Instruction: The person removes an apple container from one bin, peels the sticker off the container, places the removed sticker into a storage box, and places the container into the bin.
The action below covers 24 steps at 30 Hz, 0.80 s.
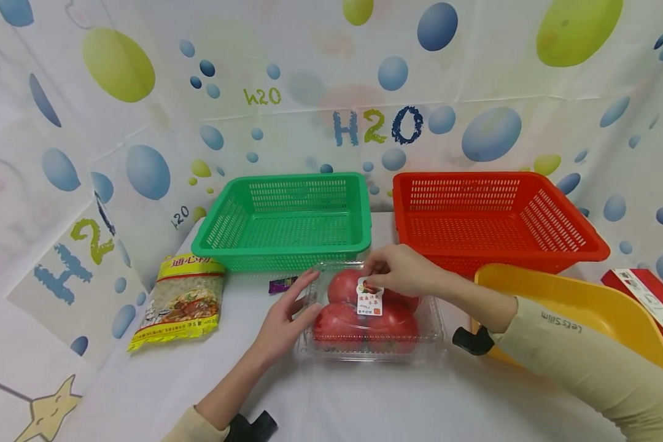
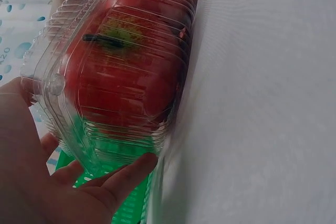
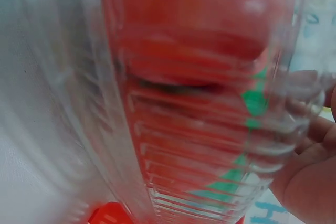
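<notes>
A clear plastic clamshell box (image 1: 372, 319) of red tomatoes lies on the white table (image 1: 364, 399), with a white label on its lid. My left hand (image 1: 308, 296) lies against the box's left side, its fingers fairly straight and its thumb on the wall. My right hand (image 1: 373, 270) sits on the far top edge with curled fingers pinching the lid near the label. The left wrist view shows the box (image 2: 121, 66) close up, with my left hand (image 2: 63, 192) touching its corner. In the right wrist view the box (image 3: 199, 77) is blurred, and my right hand (image 3: 310, 171) is on its rim.
A green basket (image 1: 287, 245) and a red basket (image 1: 492, 245) stand behind the box. A yellow tub (image 1: 580, 307) and a red carton (image 1: 652, 301) are at the right. A pasta packet (image 1: 182, 301) and a small purple packet (image 1: 282, 284) lie to the left.
</notes>
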### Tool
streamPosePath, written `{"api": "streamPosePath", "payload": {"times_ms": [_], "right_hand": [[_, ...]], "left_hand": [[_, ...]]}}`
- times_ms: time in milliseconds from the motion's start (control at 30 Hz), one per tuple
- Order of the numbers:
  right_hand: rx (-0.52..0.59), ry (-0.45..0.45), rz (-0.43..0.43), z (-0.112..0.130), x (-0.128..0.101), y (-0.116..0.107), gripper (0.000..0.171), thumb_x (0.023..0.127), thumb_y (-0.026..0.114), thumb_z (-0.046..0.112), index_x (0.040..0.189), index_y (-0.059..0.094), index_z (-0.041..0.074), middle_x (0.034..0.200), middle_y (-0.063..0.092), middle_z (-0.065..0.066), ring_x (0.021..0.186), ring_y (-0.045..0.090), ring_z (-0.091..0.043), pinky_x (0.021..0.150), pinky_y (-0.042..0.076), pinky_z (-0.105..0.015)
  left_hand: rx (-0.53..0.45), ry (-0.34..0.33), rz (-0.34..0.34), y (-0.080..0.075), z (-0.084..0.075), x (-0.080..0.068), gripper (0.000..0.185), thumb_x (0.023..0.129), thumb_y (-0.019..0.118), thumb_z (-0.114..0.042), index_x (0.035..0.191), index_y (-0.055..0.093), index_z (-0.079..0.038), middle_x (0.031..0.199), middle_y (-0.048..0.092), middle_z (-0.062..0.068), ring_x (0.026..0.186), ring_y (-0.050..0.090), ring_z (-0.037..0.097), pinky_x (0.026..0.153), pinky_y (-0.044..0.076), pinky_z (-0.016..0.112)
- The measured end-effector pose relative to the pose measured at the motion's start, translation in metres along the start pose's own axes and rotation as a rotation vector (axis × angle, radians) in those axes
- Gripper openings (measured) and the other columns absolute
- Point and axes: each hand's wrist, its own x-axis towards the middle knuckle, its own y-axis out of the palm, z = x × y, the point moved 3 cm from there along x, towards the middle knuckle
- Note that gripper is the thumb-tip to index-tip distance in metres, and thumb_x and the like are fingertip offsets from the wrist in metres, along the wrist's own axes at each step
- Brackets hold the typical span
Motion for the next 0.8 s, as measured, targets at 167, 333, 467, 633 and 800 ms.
{"api": "streamPosePath", "payload": {"times_ms": [167, 333, 467, 633, 800], "right_hand": [[0.018, -0.009, -0.008, -0.002, 0.000, -0.001, 0.007, 0.092, 0.075, 0.014, 0.099, 0.074, 0.013, 0.092, 0.070, 0.004, 0.091, 0.061, -0.020, 0.081, 0.057, -0.035], [0.053, -0.015, -0.011, -0.006, 0.000, -0.003, 0.007, 0.092, 0.075, 0.014, 0.099, 0.074, 0.012, 0.091, 0.071, 0.003, 0.091, 0.062, -0.020, 0.082, 0.057, -0.036], [0.094, -0.012, -0.002, -0.008, 0.000, -0.004, 0.008, 0.092, 0.075, 0.015, 0.099, 0.074, 0.012, 0.091, 0.071, 0.003, 0.090, 0.063, -0.020, 0.082, 0.057, -0.036], [0.138, 0.006, 0.010, -0.007, -0.001, -0.009, 0.008, 0.094, 0.073, 0.017, 0.101, 0.074, 0.014, 0.094, 0.070, 0.002, 0.093, 0.061, -0.023, 0.079, 0.057, -0.034], [0.200, 0.042, 0.022, -0.008, -0.003, -0.017, 0.014, 0.094, 0.073, 0.020, 0.106, 0.074, 0.014, 0.098, 0.070, -0.001, 0.097, 0.061, -0.025, 0.079, 0.057, -0.035]], "left_hand": [[0.028, -0.006, -0.002, 0.000, -0.001, 0.000, 0.058, 0.100, 0.063, -0.016, 0.153, 0.043, -0.009, 0.164, 0.028, 0.009, 0.132, 0.049, 0.046, 0.093, 0.051, 0.055], [0.029, 0.009, 0.006, 0.000, -0.001, -0.001, 0.058, 0.100, 0.063, -0.017, 0.154, 0.043, -0.012, 0.164, 0.028, 0.005, 0.133, 0.047, 0.046, 0.092, 0.052, 0.052], [0.012, 0.019, 0.005, 0.000, -0.001, -0.001, 0.058, 0.100, 0.063, -0.015, 0.154, 0.043, -0.014, 0.164, 0.028, 0.007, 0.133, 0.047, 0.048, 0.092, 0.052, 0.052], [0.009, 0.018, 0.002, 0.000, -0.001, -0.001, 0.057, 0.100, 0.063, -0.015, 0.154, 0.044, -0.014, 0.164, 0.028, 0.008, 0.132, 0.047, 0.048, 0.090, 0.054, 0.050], [0.001, 0.020, 0.004, -0.001, -0.002, 0.000, 0.057, 0.099, 0.063, -0.014, 0.153, 0.044, -0.012, 0.164, 0.029, 0.006, 0.132, 0.048, 0.047, 0.090, 0.054, 0.048]]}}
